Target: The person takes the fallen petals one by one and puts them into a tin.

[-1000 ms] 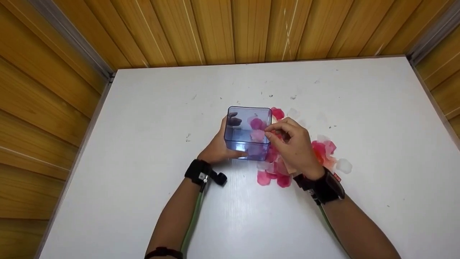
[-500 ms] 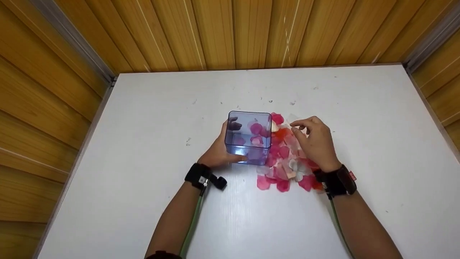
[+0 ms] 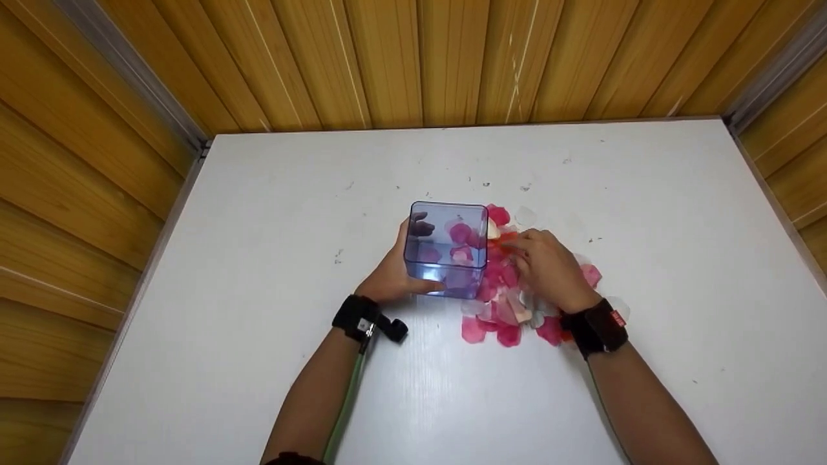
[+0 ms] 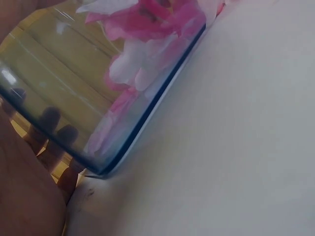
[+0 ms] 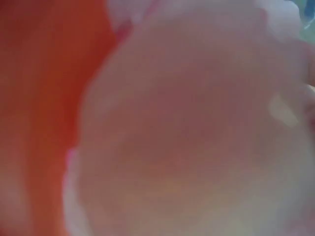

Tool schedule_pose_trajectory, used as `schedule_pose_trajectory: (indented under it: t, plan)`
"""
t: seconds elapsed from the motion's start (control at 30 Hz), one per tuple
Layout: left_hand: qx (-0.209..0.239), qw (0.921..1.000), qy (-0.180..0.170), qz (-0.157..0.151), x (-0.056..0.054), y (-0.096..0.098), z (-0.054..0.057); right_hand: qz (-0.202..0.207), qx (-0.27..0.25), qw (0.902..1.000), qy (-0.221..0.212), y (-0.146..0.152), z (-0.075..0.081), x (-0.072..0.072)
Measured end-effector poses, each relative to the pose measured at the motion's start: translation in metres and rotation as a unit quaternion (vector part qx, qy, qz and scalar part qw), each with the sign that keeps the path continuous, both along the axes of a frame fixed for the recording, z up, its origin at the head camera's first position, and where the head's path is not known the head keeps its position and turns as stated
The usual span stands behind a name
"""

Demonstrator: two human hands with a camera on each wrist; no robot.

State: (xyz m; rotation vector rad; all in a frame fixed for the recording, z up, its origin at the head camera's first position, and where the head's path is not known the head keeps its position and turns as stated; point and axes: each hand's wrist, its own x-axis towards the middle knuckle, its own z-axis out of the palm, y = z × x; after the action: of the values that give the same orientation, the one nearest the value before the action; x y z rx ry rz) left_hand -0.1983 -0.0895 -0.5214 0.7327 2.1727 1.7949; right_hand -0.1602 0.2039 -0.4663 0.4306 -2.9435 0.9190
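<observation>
A see-through bluish square box (image 3: 446,281) is in the middle of the table, several pink petals (image 3: 460,253) inside it. My left hand (image 3: 391,274) grips the box from its left side, thumb along the near wall and fingers behind the far side. In the left wrist view those fingers (image 4: 49,120) show through the clear wall (image 4: 54,64). Right of the box lies a heap of pink, red, orange and white petals (image 3: 501,313). My right hand (image 3: 549,268) reaches down into this heap, fingertips at the orange petals; whether they pinch one is unclear. The right wrist view is blurred by close petals (image 5: 197,123).
The white table (image 3: 291,213) bears small dark marks toward the back. Wood-patterned panels (image 3: 387,64) stand behind it and at both sides. A few pale petals (image 3: 525,215) lie at the heap's far edge. Each wrist wears a black strap (image 3: 594,326).
My right hand moved from the box's right rim, where it held a pale pink petal, away to the right, then down onto the heap. The petal is now in the box. My left hand stays.
</observation>
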Motion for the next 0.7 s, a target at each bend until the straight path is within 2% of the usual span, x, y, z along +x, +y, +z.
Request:
schedule_pose_trajectory:
  t: [0.13,0.33,0.5,0.7]
  plan:
    - [0.002,1.0,-0.001,0.002,0.001,0.0,0.0,-0.015,-0.012,0.9998,0.01,0.0,0.004,0.001]
    - [0.004,1.0,0.005,0.004,0.001,0.001,0.002,-0.059,-0.058,0.9916,0.1,-0.003,0.015,0.005]
    - [0.006,1.0,0.001,0.004,0.001,0.001,0.001,-0.057,-0.103,0.9756,0.186,-0.012,0.023,0.01]
    - [0.013,0.9999,0.003,-0.002,0.0,0.001,0.001,-0.021,-0.167,0.9505,0.261,-0.026,0.034,0.02]
